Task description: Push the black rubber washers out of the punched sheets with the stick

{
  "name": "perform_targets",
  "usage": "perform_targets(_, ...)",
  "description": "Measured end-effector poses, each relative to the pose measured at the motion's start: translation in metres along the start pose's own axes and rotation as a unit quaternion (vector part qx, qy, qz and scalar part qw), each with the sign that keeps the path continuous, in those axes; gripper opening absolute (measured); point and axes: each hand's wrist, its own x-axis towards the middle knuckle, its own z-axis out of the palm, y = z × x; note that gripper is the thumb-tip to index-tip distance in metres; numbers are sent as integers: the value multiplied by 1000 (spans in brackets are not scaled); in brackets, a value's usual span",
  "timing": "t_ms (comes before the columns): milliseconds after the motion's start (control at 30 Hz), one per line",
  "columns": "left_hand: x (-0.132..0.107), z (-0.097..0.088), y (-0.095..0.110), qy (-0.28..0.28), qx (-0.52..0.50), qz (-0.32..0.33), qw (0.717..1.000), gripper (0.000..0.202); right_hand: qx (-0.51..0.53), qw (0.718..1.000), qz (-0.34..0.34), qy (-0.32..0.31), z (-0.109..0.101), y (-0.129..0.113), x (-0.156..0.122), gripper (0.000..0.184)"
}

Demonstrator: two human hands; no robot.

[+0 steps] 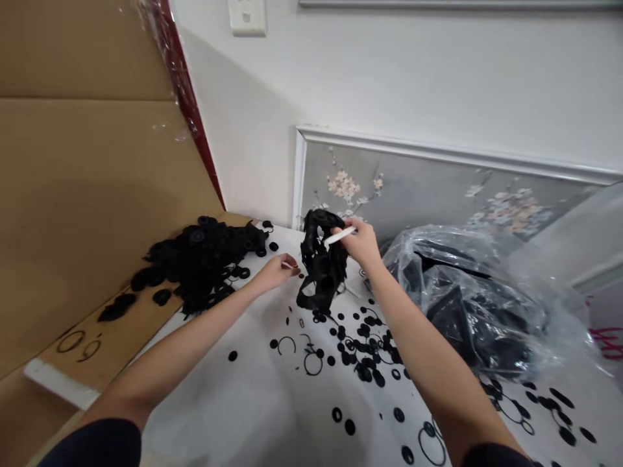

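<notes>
My right hand point(361, 243) is closed on a thin white stick-like tool point(339, 236) and on the top of a black punched foam sheet point(322, 266), which hangs down over the white table point(253, 408). My left hand point(276, 271) is pinched shut just left of the sheet's middle, fingertips touching or nearly touching it; what it pinches is too small to name. Below the sheet lie several small black discs and thin black rings point(360, 347).
A heap of black foam pieces point(204, 259) lies at the back left, partly on a cardboard sheet point(97, 194) leaning there. A clear plastic bag with black material point(467, 305) sits at the right. A framed flower panel point(428, 188) leans on the wall behind.
</notes>
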Motion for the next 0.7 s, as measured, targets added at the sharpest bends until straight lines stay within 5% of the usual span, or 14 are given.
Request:
perform_targets(133, 5, -43, -34, 109, 150, -7, 983, 34, -114, 993, 23, -25, 31, 2, 36, 47)
perform_targets(367, 3, -123, -78, 263, 311, -78, 910, 57, -207, 962, 83, -158, 65, 39, 26, 44)
perform_targets(533, 22, -156, -85, 216, 300, -107, 923, 40, -234, 953, 55, -186, 59, 29, 11, 51)
perform_targets(700, 34, -174, -67, 296, 203, -90, 929, 30, -187, 953, -18, -238, 53, 8, -12, 64)
